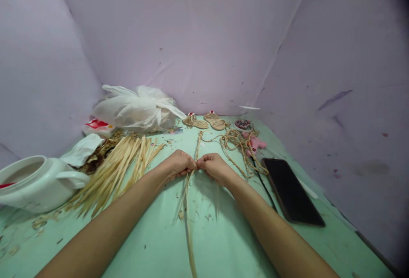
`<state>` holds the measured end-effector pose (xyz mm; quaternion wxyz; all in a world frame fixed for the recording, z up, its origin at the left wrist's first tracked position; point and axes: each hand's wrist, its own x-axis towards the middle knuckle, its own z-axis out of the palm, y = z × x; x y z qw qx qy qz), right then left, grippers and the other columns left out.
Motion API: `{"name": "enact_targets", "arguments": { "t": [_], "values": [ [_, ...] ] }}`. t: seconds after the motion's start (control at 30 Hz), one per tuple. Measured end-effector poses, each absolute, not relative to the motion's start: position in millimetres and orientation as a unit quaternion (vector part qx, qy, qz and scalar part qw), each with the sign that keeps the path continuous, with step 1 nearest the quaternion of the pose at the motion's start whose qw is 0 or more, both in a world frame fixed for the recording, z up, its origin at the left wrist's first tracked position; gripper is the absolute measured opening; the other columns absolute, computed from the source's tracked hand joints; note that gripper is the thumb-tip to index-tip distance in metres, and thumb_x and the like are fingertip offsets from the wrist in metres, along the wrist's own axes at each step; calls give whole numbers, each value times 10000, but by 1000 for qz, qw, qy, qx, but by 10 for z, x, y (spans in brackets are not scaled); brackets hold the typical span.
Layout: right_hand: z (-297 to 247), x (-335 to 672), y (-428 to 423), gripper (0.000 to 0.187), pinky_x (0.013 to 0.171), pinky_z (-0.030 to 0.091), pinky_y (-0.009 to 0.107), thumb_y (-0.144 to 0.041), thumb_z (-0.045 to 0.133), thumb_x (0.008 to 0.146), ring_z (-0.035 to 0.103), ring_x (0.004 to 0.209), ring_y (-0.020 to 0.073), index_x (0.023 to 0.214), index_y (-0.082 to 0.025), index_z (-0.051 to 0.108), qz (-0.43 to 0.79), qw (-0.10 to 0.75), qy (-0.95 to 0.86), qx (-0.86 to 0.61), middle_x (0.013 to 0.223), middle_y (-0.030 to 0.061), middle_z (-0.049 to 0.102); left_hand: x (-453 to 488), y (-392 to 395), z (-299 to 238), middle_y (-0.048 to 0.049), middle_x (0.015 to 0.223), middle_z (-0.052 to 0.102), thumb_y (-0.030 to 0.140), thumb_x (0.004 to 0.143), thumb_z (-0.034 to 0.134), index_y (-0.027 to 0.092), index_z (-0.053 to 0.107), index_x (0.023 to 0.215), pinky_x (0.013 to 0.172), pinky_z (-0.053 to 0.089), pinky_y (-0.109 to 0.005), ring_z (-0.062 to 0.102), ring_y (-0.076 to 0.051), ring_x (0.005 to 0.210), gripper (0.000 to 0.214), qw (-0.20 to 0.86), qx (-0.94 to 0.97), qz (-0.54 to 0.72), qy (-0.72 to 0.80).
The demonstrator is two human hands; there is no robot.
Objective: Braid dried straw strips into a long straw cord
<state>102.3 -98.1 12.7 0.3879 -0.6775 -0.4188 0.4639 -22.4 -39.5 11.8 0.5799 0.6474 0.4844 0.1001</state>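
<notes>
My left hand (179, 164) and my right hand (214, 166) meet knuckle to knuckle over the middle of the green table (153, 244). Both are closed in a pinch on a twisted straw cord (198, 144). The braided part runs away from my fingers toward the back of the table. Loose straw strands (189, 222) hang from the pinch and trail toward me. A bundle of pale straw strips (118, 171) lies just left of my left wrist.
A white pot (35, 182) stands at the left edge. White plastic bags (137, 110) sit at the back. Two small woven sandals (204, 121), a coil of straw rope (238, 141) and a pink object (255, 144) lie behind; a dark phone (292, 190) lies right.
</notes>
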Motion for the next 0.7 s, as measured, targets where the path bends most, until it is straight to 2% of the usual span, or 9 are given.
{"name": "enact_targets", "arguments": {
  "t": [0.1,0.2,0.3,0.37,0.5,0.6,0.7],
  "values": [
    [30,1069,-931,101,428,268,172,-195,577,561,349,428,47,604,-111,614,429,398,-442,-680,465,-33,499,-215,-413,177,53,356,352,193,518,509,134,502,511,336,133,-189,251,-41,309,60,568,654,100,490],
    [-5,1078,-916,162,457,298,179,-239,579,559,404,476,64,631,-112,649,408,414,-451,-678,529,-4,559,-211,-428,240,57,352,345,177,519,503,133,483,489,343,139,-189,241,-36,309,57,572,656,103,482],
    [15,1074,-935,137,443,287,185,-224,547,566,400,459,65,574,-121,638,394,404,-467,-681,494,-8,544,-217,-430,263,56,358,351,168,525,500,128,509,507,353,164,-193,249,-39,317,44,569,670,108,464],
    [34,1075,-952,101,406,246,190,-201,544,550,348,407,55,510,-127,599,409,379,-463,-689,419,-30,478,-226,-426,266,44,374,384,174,538,496,127,532,523,362,190,-197,273,-47,324,61,554,691,87,456],
    [43,1073,-970,79,358,160,201,-182,556,532,247,336,37,471,-137,537,450,367,-433,-690,342,-64,375,-248,-435,305,15,384,433,192,547,502,132,559,501,396,241,-210,341,-74,354,95,430,750,31,503],
    [49,1044,-979,54,342,123,207,-170,541,541,215,306,28,506,-129,548,490,384,-400,-673,359,-57,426,-236,-521,365,-5,421,477,200,540,515,139,597,531,444,288,-215,433,-109,436,103,331,784,20,524],
    [64,995,-998,47,336,103,208,-131,513,535,206,292,25,531,-120,558,514,423,-358,-655,345,-58,424,-172,-718,404,-46,556,565,203,543,523,151,624,624,503,329,-228,529,-165,582,140,242,815,24,526]
  ]
}}
